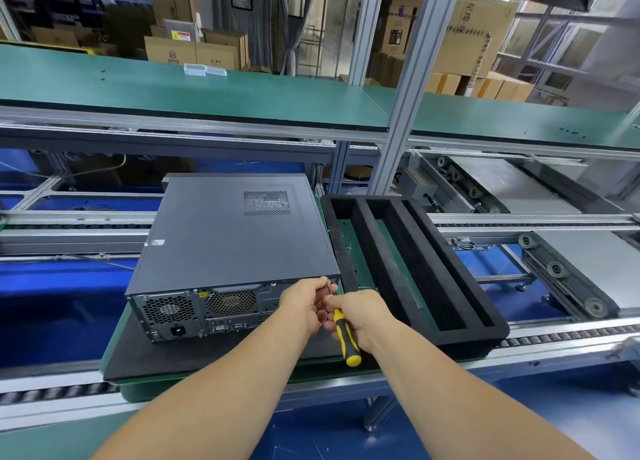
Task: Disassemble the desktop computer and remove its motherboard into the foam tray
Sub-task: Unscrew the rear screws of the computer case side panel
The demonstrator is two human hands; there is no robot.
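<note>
the desktop computer (228,237) lies on its side on the green pallet (138,388) in front of you, side panel still on and its rear face with the fans and power socket turned toward you. your left hand (304,307) curls at the case's upper right rear corner, fingertips pinching the thin shaft of the screwdriver (344,335), while your right hand (362,315) grips its yellow-and-black handle just beside it. to the right, touching the case, the black foam tray (415,272) sits with its long slots bare.

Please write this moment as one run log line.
right hand: grips yellow-black screwdriver | left hand: steadies shaft | dark grey metal computer case: closed | black foam tray: empty
</note>
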